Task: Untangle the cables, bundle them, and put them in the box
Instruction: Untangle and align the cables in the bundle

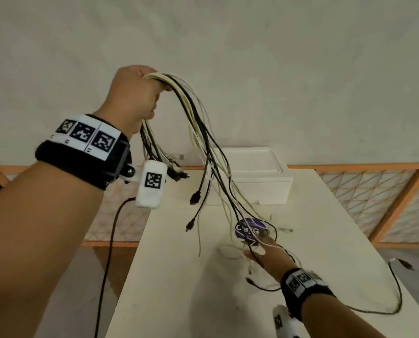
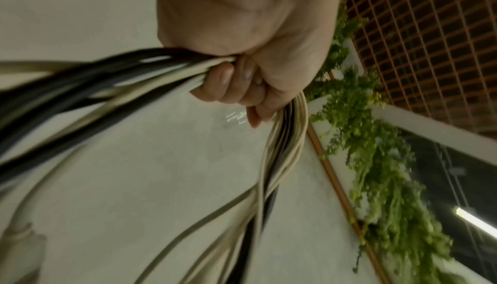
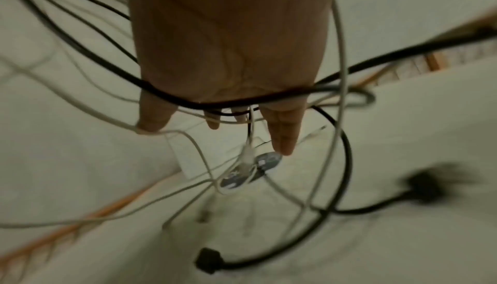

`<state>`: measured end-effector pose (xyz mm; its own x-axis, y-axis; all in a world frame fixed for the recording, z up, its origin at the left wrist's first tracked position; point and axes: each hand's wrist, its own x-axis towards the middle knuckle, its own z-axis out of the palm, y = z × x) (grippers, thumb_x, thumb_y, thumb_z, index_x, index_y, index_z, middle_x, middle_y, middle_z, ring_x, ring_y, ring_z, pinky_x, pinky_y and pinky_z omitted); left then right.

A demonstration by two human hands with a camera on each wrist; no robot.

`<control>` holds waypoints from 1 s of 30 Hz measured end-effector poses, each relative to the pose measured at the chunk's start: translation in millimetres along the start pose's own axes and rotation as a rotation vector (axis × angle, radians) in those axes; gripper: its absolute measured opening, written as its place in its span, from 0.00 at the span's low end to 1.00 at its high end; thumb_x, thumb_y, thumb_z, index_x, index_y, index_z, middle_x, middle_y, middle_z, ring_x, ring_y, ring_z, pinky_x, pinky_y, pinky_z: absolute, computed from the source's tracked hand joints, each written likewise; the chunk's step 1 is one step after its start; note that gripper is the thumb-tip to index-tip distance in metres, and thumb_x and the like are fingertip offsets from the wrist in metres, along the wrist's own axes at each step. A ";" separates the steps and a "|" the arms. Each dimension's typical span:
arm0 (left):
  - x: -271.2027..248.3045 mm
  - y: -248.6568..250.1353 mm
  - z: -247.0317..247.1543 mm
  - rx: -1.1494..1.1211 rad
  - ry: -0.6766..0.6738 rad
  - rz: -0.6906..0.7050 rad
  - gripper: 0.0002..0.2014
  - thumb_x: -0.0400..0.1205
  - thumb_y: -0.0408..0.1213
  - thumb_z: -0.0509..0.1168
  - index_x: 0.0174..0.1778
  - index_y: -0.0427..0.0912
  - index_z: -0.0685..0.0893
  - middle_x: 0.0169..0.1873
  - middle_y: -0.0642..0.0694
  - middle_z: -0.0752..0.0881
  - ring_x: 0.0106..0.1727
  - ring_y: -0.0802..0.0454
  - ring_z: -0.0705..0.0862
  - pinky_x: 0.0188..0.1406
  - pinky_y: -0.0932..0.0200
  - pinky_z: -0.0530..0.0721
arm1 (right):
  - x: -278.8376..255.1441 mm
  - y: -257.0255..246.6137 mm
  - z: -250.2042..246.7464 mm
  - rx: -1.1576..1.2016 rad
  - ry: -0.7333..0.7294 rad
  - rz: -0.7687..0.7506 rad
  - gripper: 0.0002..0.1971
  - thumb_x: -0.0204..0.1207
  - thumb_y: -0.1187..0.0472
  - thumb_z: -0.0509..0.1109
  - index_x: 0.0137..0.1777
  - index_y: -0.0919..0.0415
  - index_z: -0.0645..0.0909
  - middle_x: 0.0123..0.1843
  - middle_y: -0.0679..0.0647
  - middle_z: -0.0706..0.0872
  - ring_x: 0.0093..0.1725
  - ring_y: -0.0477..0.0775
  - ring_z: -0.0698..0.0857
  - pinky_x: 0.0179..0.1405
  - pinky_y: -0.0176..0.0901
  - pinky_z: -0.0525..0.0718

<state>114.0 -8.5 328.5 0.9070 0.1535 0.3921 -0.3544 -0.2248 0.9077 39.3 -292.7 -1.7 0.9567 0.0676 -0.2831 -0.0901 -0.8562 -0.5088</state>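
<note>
My left hand [image 1: 135, 96] is raised high over the table's left side and grips a thick bunch of black and white cables [image 1: 196, 123] folded over its fist [image 2: 242, 72]. Their loose ends and plugs [image 1: 194, 198] dangle down toward the table. My right hand [image 1: 267, 254] reaches low over the table with straight fingers [image 3: 282, 135], and several hanging strands [image 3: 215, 103] drape across its palm. A white box [image 1: 254, 176] stands at the table's far end, behind the hanging cables.
A round blue-purple label or disc [image 1: 250, 229] lies on the white table [image 1: 179, 289] just beyond my right fingertips. One long black cable [image 1: 396, 289] trails toward the table's right edge. An orange lattice railing [image 1: 374, 198] runs behind the table.
</note>
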 end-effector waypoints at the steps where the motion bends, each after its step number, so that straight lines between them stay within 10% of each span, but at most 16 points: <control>1: 1.6 -3.3 -1.2 0.020 -0.003 0.000 0.14 0.76 0.27 0.66 0.25 0.45 0.80 0.13 0.53 0.69 0.15 0.56 0.61 0.19 0.68 0.57 | -4.3 10.2 1.4 -0.130 0.074 -0.049 0.40 0.71 0.35 0.70 0.81 0.41 0.59 0.81 0.39 0.52 0.82 0.53 0.62 0.77 0.43 0.65; 5: 3.7 -16.9 1.8 0.033 -0.022 -0.027 0.15 0.77 0.27 0.65 0.24 0.46 0.81 0.12 0.54 0.67 0.15 0.56 0.60 0.20 0.67 0.56 | -9.6 48.6 5.2 -0.248 0.028 0.057 0.50 0.62 0.57 0.77 0.82 0.38 0.55 0.84 0.45 0.57 0.74 0.54 0.74 0.66 0.37 0.75; 10: 8.2 -22.1 8.3 0.012 -0.002 -0.078 0.26 0.78 0.28 0.66 0.12 0.49 0.77 0.12 0.54 0.67 0.15 0.56 0.60 0.20 0.67 0.57 | -14.2 87.8 -4.7 -0.023 0.027 0.038 0.11 0.76 0.59 0.73 0.58 0.53 0.86 0.67 0.59 0.84 0.59 0.61 0.86 0.54 0.44 0.81; 14: 17.4 -19.4 8.7 0.002 0.074 -0.105 0.17 0.75 0.29 0.69 0.21 0.47 0.76 0.19 0.48 0.69 0.16 0.55 0.63 0.20 0.64 0.58 | -29.5 103.1 -4.8 -0.265 0.176 0.005 0.54 0.62 0.45 0.80 0.83 0.59 0.56 0.84 0.54 0.58 0.79 0.62 0.67 0.77 0.46 0.65; 16: 19.6 -22.2 12.2 0.061 0.059 -0.089 0.18 0.75 0.31 0.70 0.21 0.47 0.74 0.17 0.50 0.70 0.18 0.54 0.64 0.21 0.63 0.60 | -33.1 106.5 2.9 -0.339 -0.014 0.011 0.48 0.64 0.41 0.77 0.82 0.51 0.58 0.85 0.44 0.51 0.80 0.59 0.64 0.78 0.44 0.63; 18: 15.7 -30.2 21.1 0.155 0.009 -0.077 0.19 0.76 0.33 0.69 0.20 0.49 0.75 0.16 0.52 0.71 0.20 0.54 0.65 0.22 0.63 0.62 | -38.7 98.0 0.0 -0.055 -0.064 0.107 0.18 0.71 0.42 0.73 0.59 0.43 0.80 0.82 0.41 0.61 0.69 0.52 0.75 0.69 0.39 0.71; 20: 11.5 -35.9 30.8 0.164 0.007 -0.117 0.18 0.76 0.32 0.67 0.21 0.52 0.78 0.15 0.53 0.71 0.18 0.54 0.66 0.20 0.64 0.63 | -33.9 91.9 -11.1 0.360 -0.073 0.269 0.13 0.72 0.36 0.68 0.39 0.44 0.85 0.72 0.52 0.79 0.57 0.52 0.79 0.67 0.44 0.73; 25: 18.9 -21.8 25.0 -0.041 0.146 -0.217 0.10 0.77 0.28 0.65 0.30 0.43 0.82 0.22 0.46 0.69 0.18 0.54 0.63 0.20 0.64 0.57 | -39.6 119.8 -37.8 1.095 -0.038 0.481 0.17 0.82 0.46 0.57 0.62 0.50 0.83 0.65 0.45 0.80 0.57 0.58 0.84 0.55 0.48 0.77; 27: 20.2 -17.3 22.8 -0.024 0.161 -0.194 0.09 0.77 0.28 0.66 0.31 0.43 0.82 0.23 0.45 0.68 0.17 0.55 0.62 0.19 0.65 0.57 | -38.0 138.0 -45.9 0.925 -0.052 0.581 0.23 0.82 0.44 0.60 0.76 0.47 0.70 0.73 0.51 0.76 0.52 0.66 0.86 0.46 0.53 0.85; 30: 16.3 -19.1 31.6 0.043 0.131 -0.175 0.10 0.77 0.31 0.67 0.29 0.44 0.82 0.22 0.45 0.68 0.16 0.54 0.61 0.18 0.66 0.57 | -32.6 142.9 -54.7 0.055 -0.130 0.518 0.38 0.78 0.45 0.68 0.83 0.52 0.55 0.77 0.58 0.73 0.61 0.59 0.82 0.56 0.45 0.83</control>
<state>142.7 -32.1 312.8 0.9154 0.3172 0.2479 -0.1816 -0.2240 0.9575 10.4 -445.2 -20.7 0.7415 -0.2906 -0.6048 -0.5588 -0.7663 -0.3170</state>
